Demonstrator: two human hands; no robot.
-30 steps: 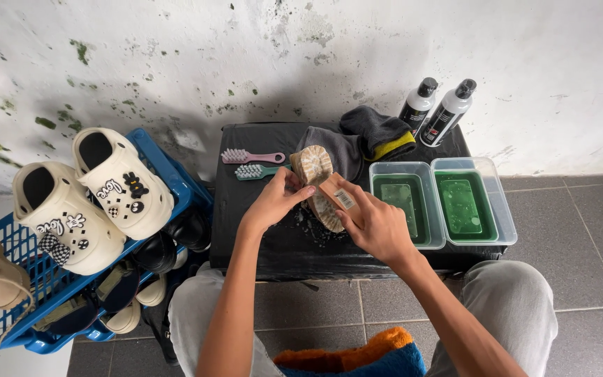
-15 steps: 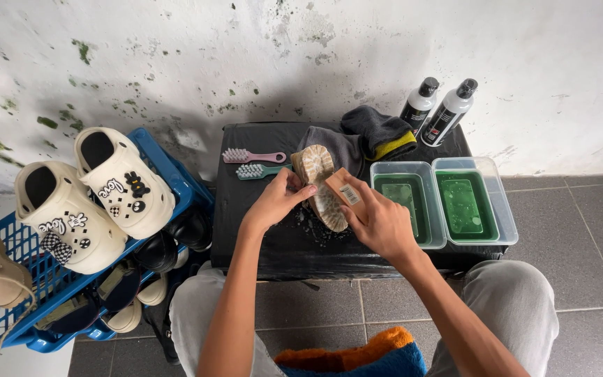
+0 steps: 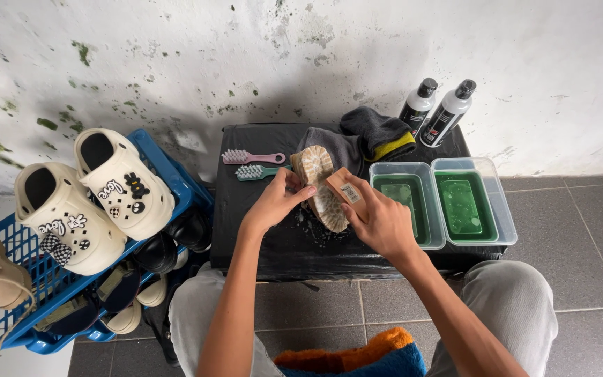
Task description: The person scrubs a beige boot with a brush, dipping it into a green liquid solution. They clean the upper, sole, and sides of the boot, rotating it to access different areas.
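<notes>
left hand (image 3: 277, 201) grips shoe (image 3: 320, 187), sole up, on black table (image 3: 259, 237) | right hand (image 3: 378, 220) presses wooden brush (image 3: 347, 190) on sole | two green-water tubs (image 3: 441, 202) right of shoe | two small brushes (image 3: 252, 164) left of shoe | bottles (image 3: 436, 112), cloths (image 3: 368, 136) behind shoe | blue crate (image 3: 176, 174) of shoes far left

The table (image 3: 259, 237) wears glossy, wrinkled black plastic sheeting, wet at its middle. The shoe sole (image 3: 321, 183) is ribbed tan rubber; the brush (image 3: 345, 190) against it has a smooth wooden back. At three o'clock, clear plastic tubs (image 3: 500, 209); at twelve, soft matt cloths (image 3: 375, 132).
</notes>
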